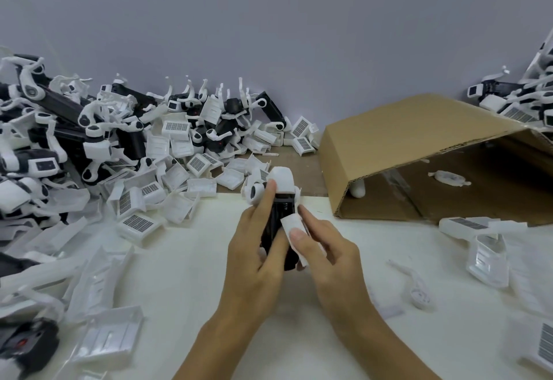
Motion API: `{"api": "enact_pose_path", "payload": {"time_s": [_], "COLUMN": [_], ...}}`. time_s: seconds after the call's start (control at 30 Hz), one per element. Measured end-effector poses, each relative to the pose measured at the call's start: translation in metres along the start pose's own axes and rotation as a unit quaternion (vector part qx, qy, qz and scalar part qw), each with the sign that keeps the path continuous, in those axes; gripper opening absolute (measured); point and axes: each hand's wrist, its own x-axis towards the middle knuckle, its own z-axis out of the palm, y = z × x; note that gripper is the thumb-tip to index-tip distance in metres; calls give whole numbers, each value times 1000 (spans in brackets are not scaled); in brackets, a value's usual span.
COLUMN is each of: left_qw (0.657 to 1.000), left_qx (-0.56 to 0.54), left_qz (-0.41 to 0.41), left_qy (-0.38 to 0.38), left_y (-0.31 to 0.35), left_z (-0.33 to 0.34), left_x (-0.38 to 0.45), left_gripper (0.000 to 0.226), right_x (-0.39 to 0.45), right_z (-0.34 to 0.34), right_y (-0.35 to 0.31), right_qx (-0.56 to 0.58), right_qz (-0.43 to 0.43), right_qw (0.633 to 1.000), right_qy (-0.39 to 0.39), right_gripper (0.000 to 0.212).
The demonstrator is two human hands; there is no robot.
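Observation:
At the middle of the white table I hold a black and white toy body (282,191), with a white head piece at its far end and a round white wheel on its left. My left hand (257,248) grips the black body from the left, its index finger stretched up to the wheel. My right hand (323,251) pinches a small white cover piece (291,224) between thumb and fingers against the open black compartment. The lower end of the body is hidden behind my fingers.
A big heap of black and white toy bodies (59,128) and white cover pieces (179,176) fills the left and back. A cardboard box (419,146) lies on its side at the right. More parts (487,257) lie at the right edge.

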Motion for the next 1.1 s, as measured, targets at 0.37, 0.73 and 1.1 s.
{"api": "enact_pose_path", "payload": {"time_s": [0.37, 0.73, 1.1], "left_qw": [997, 971, 961], "left_qx": [-65, -192, -234], "left_qz": [-31, -103, -144], "left_qy": [6, 94, 28], "left_y": [13, 19, 11], "left_z": [9, 6, 6], "left_x": [-2, 4, 7], "left_gripper": [49, 56, 52], "right_x": [3, 1, 3], "right_z": [-1, 2, 2], "right_y": [4, 1, 3], "right_qx": [40, 88, -9], "right_qz": [-40, 11, 4], "right_qw": [997, 995, 999], "right_qy": [60, -41, 44], "right_gripper": [44, 33, 42]}}
